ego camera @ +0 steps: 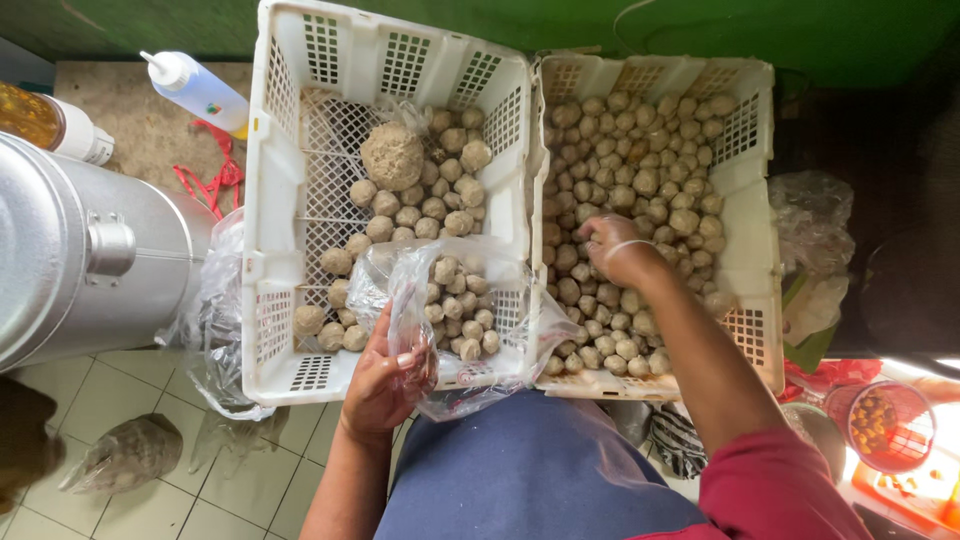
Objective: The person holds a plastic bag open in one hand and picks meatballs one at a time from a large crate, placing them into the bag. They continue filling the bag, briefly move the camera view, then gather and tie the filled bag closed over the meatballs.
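Observation:
My left hand (385,375) grips the rim of a clear plastic bag (455,300) partly filled with small brown meatballs; the bag rests on the front edge of the left white crate (275,200). That crate holds loose meatballs and one large ball (392,155). My right hand (612,248) reaches down into the right white crate (755,210), fingers curled among the many meatballs (640,160) that fill it. Whether it has any in its grasp is hidden.
A large metal pot (70,260) stands at the left, with a squeeze bottle (200,90) and a jar (45,120) behind it. Plastic bags lie on the tiled floor (130,455) and at the right (815,225). A red cup (885,425) sits at the lower right.

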Demonstrator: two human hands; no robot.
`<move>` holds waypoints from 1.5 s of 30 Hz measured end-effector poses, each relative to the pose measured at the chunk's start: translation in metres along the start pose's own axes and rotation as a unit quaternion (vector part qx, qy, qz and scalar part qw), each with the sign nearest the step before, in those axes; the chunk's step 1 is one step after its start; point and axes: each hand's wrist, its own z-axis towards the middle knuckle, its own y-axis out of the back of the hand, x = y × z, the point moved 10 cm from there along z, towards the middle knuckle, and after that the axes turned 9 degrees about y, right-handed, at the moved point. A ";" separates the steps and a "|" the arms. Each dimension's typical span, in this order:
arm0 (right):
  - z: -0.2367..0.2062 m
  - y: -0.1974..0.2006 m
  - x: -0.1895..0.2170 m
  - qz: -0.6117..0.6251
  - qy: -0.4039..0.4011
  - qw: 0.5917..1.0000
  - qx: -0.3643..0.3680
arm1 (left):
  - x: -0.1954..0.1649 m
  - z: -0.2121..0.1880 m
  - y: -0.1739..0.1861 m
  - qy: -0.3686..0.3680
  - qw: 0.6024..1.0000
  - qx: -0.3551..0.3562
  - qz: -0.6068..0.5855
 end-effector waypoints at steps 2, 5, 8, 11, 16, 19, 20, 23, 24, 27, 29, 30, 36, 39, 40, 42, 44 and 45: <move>-0.027 0.018 0.015 0.219 0.006 0.976 0.010 | 0.001 0.002 0.001 0.003 1.000 0.003 -0.001; -0.073 0.030 0.107 0.499 0.203 0.841 0.053 | 0.001 0.002 0.004 -0.004 1.000 0.004 -0.012; -0.095 0.014 0.186 0.212 0.368 0.905 0.028 | 0.004 0.003 0.010 -0.001 1.000 -0.021 -0.015; -0.092 0.017 0.205 0.128 0.430 0.893 -0.027 | 0.005 0.002 0.014 -0.001 0.999 -0.034 -0.011; -0.002 0.072 0.103 0.069 0.205 0.963 -0.162 | 0.006 0.000 0.013 0.001 1.000 -0.010 -0.029; 0.044 0.018 0.088 -0.055 0.152 0.987 -0.022 | 0.006 0.002 0.017 0.000 1.000 -0.023 -0.012; 0.051 0.006 0.080 -0.069 0.144 0.987 0.000 | 0.006 0.002 0.017 0.000 1.000 -0.027 -0.007; 0.047 -0.022 0.059 -0.079 0.142 0.985 0.054 | 0.005 0.001 0.013 -0.005 1.000 -0.015 -0.004; 0.039 -0.026 0.049 -0.063 0.158 0.983 0.062 | 0.005 0.000 0.011 -0.005 1.000 -0.013 -0.001; 0.004 -0.024 0.021 0.026 0.178 0.982 0.062 | 0.004 0.000 0.007 -0.003 1.000 -0.003 0.005; -0.024 -0.011 -0.008 0.071 0.091 0.990 0.078 | 0.004 0.000 0.006 0.004 1.000 -0.005 0.002; -0.038 0.000 -0.012 0.215 0.069 0.972 0.062 | 0.004 -0.002 0.006 0.002 1.000 -0.010 0.007; -0.105 0.044 0.068 0.745 0.172 0.640 0.068 | 0.003 -0.001 0.001 0.014 1.000 0.011 -0.001; -0.128 0.019 0.162 0.702 0.305 0.594 0.248 | 0.003 0.000 0.000 0.016 1.000 0.010 0.001; -0.126 -0.006 0.175 0.572 0.293 0.718 0.269 | 0.002 0.001 0.000 0.011 1.000 0.006 0.008; -0.119 -0.017 0.204 0.278 0.398 0.862 0.142 | 0.003 0.000 0.001 0.004 1.000 -0.001 0.012; -0.107 -0.013 0.208 0.162 0.394 0.903 0.059 | 0.003 0.001 0.002 -0.001 1.000 -0.005 0.009; -0.091 -0.024 0.186 0.203 0.277 0.931 0.124 | 0.004 0.001 0.003 0.002 1.000 -0.004 0.006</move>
